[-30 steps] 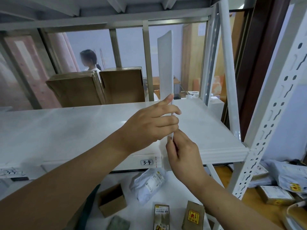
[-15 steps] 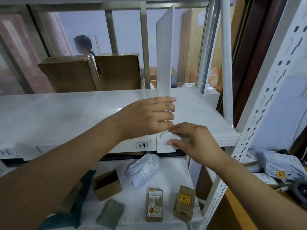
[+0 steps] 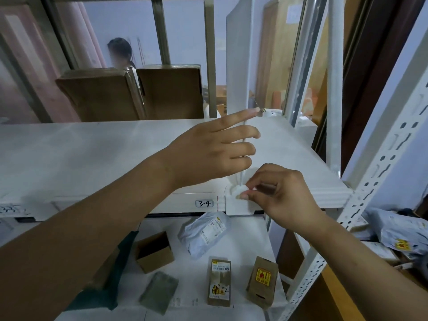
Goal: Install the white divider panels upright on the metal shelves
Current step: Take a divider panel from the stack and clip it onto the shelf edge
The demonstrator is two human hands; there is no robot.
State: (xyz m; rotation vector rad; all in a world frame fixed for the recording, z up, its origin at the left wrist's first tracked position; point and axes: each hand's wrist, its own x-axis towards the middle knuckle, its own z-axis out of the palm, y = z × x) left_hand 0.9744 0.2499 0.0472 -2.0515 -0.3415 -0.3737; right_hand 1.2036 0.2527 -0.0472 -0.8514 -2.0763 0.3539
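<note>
The white divider panel (image 3: 237,66) stands upright on the pale metal shelf (image 3: 92,154), its front clip hooked over the shelf's lip beside a handwritten "3-4" label (image 3: 204,203). The left hand (image 3: 208,149) is spread open, fingers fanned against the panel's near edge without gripping. The right hand (image 3: 281,193) pinches the clip at the lip. Two cardboard boxes (image 3: 129,93) sit behind the shelf; small parcels (image 3: 203,235) lie on the lower shelf, and another person stands beyond the rack.
</note>
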